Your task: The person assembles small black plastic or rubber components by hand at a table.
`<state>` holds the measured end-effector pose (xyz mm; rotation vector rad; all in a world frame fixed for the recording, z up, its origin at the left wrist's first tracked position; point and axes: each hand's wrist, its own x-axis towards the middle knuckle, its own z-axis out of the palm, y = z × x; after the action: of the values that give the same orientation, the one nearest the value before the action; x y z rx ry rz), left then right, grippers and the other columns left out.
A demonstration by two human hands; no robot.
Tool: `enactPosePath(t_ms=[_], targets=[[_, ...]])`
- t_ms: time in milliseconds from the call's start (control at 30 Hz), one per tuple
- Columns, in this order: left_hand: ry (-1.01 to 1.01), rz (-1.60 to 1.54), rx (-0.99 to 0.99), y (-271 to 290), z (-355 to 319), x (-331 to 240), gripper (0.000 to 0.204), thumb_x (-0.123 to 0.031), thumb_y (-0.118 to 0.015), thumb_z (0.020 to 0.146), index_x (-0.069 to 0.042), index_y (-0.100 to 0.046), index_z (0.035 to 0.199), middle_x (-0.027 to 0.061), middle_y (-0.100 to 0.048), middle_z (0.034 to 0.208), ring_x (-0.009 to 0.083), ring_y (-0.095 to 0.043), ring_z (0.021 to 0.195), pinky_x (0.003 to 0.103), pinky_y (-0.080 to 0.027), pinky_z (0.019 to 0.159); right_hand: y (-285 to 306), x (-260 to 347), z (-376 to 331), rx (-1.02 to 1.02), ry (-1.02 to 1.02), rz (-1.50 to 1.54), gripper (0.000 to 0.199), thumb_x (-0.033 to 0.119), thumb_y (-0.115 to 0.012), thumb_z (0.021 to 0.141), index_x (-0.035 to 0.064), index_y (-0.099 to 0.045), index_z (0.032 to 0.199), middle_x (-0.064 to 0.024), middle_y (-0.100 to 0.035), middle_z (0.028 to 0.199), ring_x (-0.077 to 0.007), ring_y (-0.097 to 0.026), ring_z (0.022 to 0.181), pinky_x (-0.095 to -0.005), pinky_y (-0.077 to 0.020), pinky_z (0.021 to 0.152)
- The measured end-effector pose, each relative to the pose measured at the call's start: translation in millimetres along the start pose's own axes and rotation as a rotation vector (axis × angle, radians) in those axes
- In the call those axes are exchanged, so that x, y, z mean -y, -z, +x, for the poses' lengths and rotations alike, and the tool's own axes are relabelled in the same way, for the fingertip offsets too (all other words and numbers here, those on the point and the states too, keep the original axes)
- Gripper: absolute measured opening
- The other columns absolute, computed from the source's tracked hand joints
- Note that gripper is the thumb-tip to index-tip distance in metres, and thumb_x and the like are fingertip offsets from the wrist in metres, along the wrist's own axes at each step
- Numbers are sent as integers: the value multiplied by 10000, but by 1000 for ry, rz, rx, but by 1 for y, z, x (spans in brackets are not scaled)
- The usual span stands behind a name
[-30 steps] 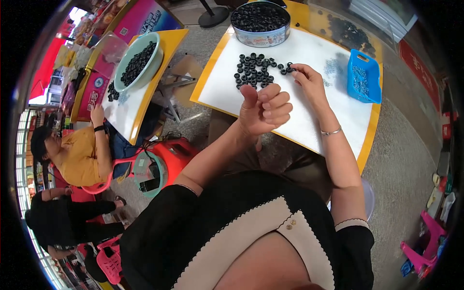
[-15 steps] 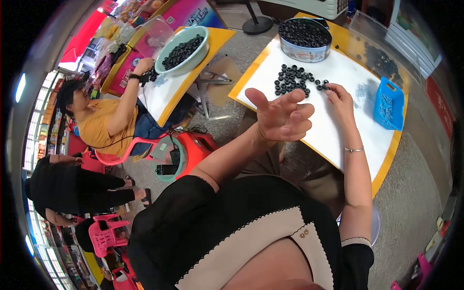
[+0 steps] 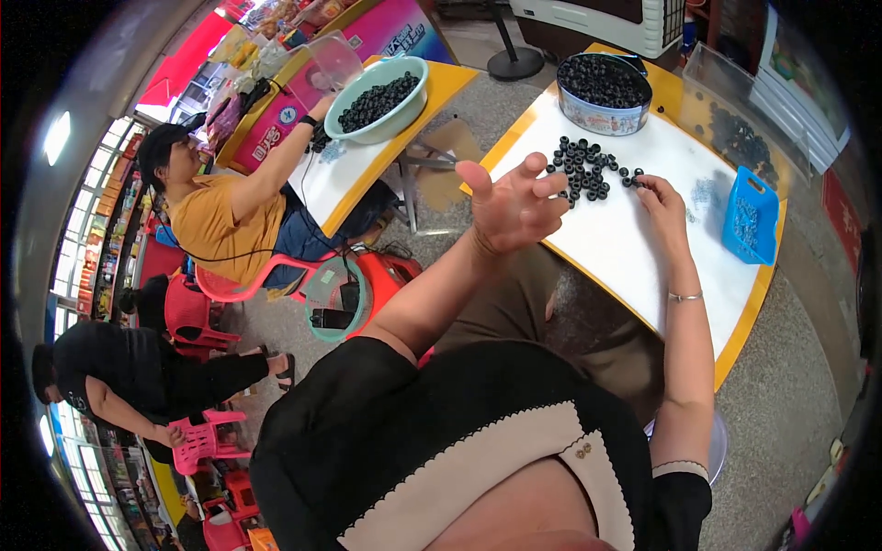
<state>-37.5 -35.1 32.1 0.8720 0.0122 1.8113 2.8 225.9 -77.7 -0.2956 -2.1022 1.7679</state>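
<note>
My left hand (image 3: 521, 219) is raised palm up over the near edge of the table, fingers spread and partly curled, holding nothing. On the white tabletop (image 3: 634, 253), my right hand (image 3: 665, 209) reaches in with its fingertips brought together on a small black ring-shaped piece (image 3: 638, 174). To the left of those fingertips lies a loose cluster of similar black ring-shaped pieces (image 3: 582, 166), partly hidden by my left hand. Beyond them stands a wide round tin (image 3: 606, 120) filled with more. A blue plastic basket (image 3: 770, 195) with small light pieces sits right of my right hand.
A clear plastic box (image 3: 735, 110) with dark pieces is at the far right. At another table on the left, a co-worker (image 3: 230, 197) reaches beside a pale green basin (image 3: 404, 115) of black pieces. A red stool (image 3: 381, 280) and green mesh basket (image 3: 317, 289) stand between.
The whole view has shifted, placing the table slightly right and lower. Both hands keep nearly the same pose, the left fingers slightly changed. A standing person behind now touches a pink chair.
</note>
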Motion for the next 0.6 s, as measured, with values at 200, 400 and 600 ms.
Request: enactPosePath(t_ms=[200,400,600], targets=[[-98,198,-325,7,-10,-5,187,-340,-520,916,-156,-551,915,-36,-433,865,94,-358,721,207,-334,646,-2,-3,5,2,5,-31,239,91,-602,801,9,-641,1023,-30,-630,842,-85,-531,725,-218,-443,690],[133,1186,-1069,40,-34,-34,146,-199,-536,904,-81,-621,906,44,-607,806,152,-557,743,299,-448,722,0,-6,5,-8,13,-55,234,93,-601,788,10,-649,1002,-34,-628,814,-93,-546,713,-227,-450,679],[226,2456,-863,79,-73,-14,290,-212,-619,798,-42,-621,1033,115,-607,1013,317,-535,956,413,-411,853,-1,3,5,10,3,-22,236,89,-597,784,6,-648,999,-35,-627,807,-93,-549,710,-228,-452,681]])
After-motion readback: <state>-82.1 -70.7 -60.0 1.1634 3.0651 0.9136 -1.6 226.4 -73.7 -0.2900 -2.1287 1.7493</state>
